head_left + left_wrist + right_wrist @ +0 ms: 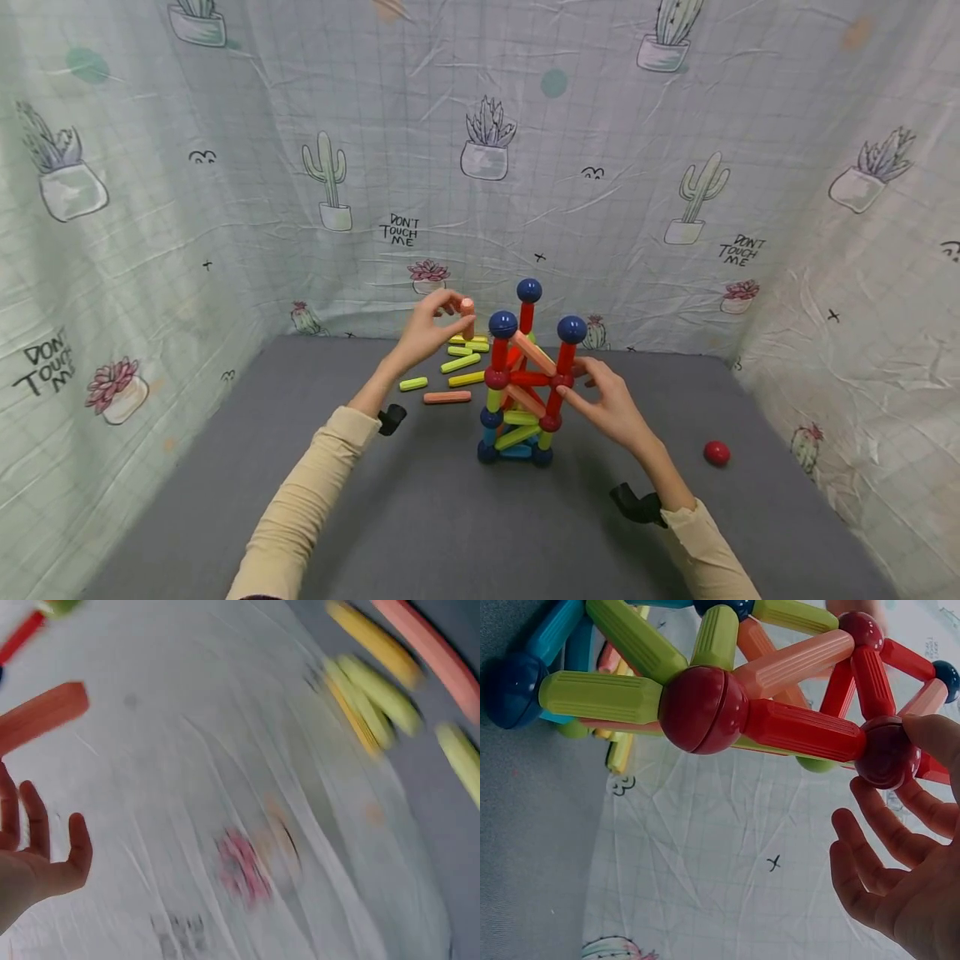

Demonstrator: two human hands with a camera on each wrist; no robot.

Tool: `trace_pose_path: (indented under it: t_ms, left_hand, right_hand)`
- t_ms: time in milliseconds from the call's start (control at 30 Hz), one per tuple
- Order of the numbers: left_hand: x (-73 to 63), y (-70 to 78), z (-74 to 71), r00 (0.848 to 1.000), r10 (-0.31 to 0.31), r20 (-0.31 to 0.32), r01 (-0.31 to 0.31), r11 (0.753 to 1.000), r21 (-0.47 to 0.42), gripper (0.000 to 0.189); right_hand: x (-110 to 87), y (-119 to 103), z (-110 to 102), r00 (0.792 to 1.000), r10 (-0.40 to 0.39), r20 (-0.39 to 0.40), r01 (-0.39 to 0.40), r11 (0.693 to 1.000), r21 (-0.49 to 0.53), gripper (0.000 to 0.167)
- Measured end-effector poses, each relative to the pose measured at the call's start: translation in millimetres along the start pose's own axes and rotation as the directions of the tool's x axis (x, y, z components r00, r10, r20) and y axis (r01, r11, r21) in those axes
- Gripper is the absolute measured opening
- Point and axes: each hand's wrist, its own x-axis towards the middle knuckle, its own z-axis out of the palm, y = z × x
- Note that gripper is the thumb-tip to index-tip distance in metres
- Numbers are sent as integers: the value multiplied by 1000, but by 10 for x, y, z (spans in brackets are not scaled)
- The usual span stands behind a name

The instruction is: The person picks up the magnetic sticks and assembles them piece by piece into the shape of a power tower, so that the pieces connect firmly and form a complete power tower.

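A tower of coloured rods and balls (529,378) stands upright on the grey table, with dark blue balls at its top and bottom. To its left my left hand (423,331) is raised, pinching a short orange rod (468,308) apart from the tower. In the left wrist view the orange rod (46,716) shows above the fingers, partly cut off. At the tower's right side my right hand (613,410) grips a dark red ball (888,752) between thumb and fingertips. Red, orange and green rods join the balls around it.
Several loose yellow-green rods (461,363) lie behind and left of the tower, with an orange rod (447,397) in front of them. A loose red ball (717,453) sits at the right of the table. A cactus-print cloth (555,208) hangs behind.
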Motion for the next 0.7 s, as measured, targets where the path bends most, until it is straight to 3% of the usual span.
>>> trace_pose_path:
  t_ms: [100,233,467,633,700]
  left_hand:
    - [108,130,79,999,-43,21,46,984,-169,25]
    - [136,247,141,997,-60,54,71,967,-244,25]
    - [-5,407,167,992,-20,122,48,973,-227,24]
    - [-1,422,168,990,26,142,6,976,-218,24]
    - [30,359,193,990,59,132,-28,974,-226,24]
  right_hand:
    - [9,-5,3,1000,4,-1,-4,1000,5,38]
    - [22,-11,12,1000,1,6,-2,1000,18,37]
    - [9,-24,10,1000,2,15,-3,1000,26,36]
    - [3,-19,-8,1000,1,1,-1,1000,15,36]
    - [3,-17,-17,1000,0,-2,0,1000,11,36]
